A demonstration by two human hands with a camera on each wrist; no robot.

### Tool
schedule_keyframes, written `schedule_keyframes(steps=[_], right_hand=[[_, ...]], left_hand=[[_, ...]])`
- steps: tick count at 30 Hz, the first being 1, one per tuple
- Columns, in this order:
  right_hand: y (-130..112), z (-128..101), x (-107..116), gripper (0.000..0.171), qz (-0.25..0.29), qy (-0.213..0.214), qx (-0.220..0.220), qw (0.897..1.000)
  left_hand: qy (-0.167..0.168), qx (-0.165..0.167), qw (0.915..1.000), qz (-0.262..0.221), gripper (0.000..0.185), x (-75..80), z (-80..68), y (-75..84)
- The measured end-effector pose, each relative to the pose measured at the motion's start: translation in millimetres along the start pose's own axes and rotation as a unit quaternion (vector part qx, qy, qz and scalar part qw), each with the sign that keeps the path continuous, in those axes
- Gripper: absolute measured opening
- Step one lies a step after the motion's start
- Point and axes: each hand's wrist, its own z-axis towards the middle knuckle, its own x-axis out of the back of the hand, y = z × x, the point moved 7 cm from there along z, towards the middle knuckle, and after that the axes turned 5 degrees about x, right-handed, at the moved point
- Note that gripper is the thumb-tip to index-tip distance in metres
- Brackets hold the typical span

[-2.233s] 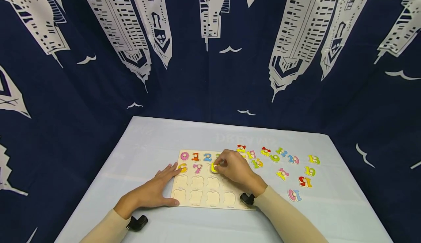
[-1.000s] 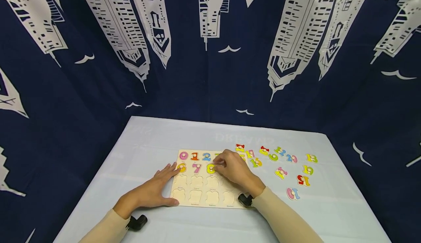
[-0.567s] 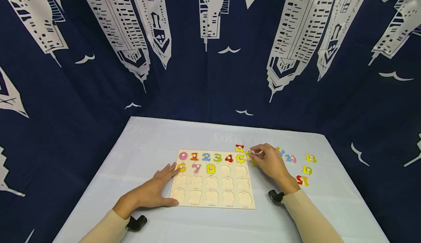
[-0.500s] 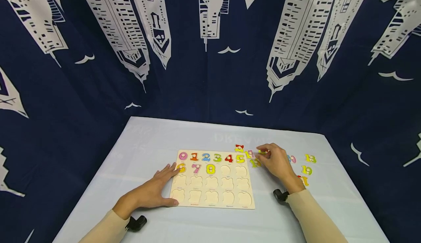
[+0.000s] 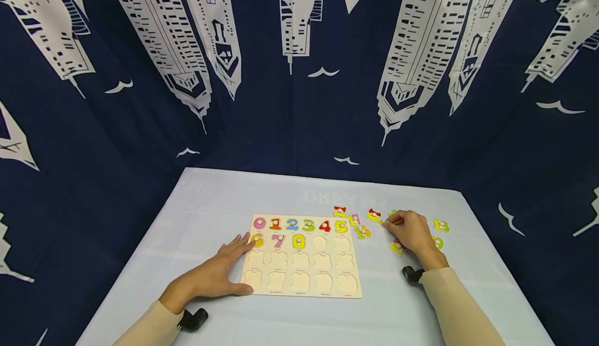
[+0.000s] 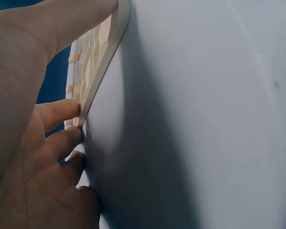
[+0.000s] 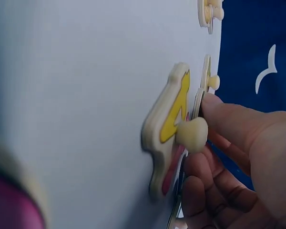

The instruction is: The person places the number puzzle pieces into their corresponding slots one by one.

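My left hand (image 5: pixel 210 273) rests with fingers spread on the left edge of a wooden number puzzle board (image 5: pixel 288 271); in the left wrist view its fingers touch the board's edge (image 6: pixel 102 71). The numbers 0 to 7 and a yellow 8 (image 5: pixel 298 241) sit in their recesses. To the right of the board, my right hand (image 5: pixel 414 234) pinches a green number 9 piece (image 5: pixel 382 222), mostly hidden by the fingertips. Close below that hand lies a yellow and pink number piece (image 5: pixel 395 246), whose round knob (image 7: pixel 193 135) stands out in the right wrist view.
Loose two-digit pieces lie about: a red and yellow one (image 5: pixel 373 215), another red and yellow one (image 5: pixel 339 210), a green and orange 16 (image 5: pixel 362 232) and a green and yellow 13 (image 5: pixel 441 225). A dark blue printed cloth (image 5: pixel 295 143) hangs behind the white table (image 5: pixel 224 190).
The yellow 8, earlier under my right fingers, lies in its recess. My right hand has let go of it and moved right to the green 9. My left hand has stayed put.
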Motion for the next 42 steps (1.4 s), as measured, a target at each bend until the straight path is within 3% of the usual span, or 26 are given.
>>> schedule_keyframes(steps=[9, 15, 21, 29, 36, 42], right_hand=[[-19.6, -8.2, 3.2, 0.014, -0.021, 0.022, 0.026, 0.999], [-51.7, -14.7, -0.8, 0.012, -0.025, 0.03, 0.079, 0.996], [-93.7, -22.2, -20.7, 0.011, -0.001, 0.007, 0.143, 0.99], [-141.7, -31.2, -62.8, 0.014, 0.021, -0.043, 0.235, 0.971], [-163.0, -35.8, -93.3, 0.013, 0.011, -0.089, 0.271, 0.958], [-170.5, -36.4, -103.5, 0.015, -0.001, -0.089, 0.291, 0.953]], left_hand=[[-0.001, 0.003, 1.0, -0.004, 0.118, -2.8, -0.7, -2.7], [0.002, 0.005, 1.0, 0.001, 0.118, 0.3, -1.7, -3.4], [0.003, 0.002, 1.0, 0.001, 0.119, 2.2, 0.2, -5.6], [0.001, 0.003, 1.0, -0.003, 0.119, 1.5, 0.6, -4.7], [-0.002, 0.002, 1.0, -0.008, 0.119, -0.5, 0.2, -3.5], [-0.004, 0.002, 0.9999, -0.01, 0.118, -0.7, -0.3, -3.1]])
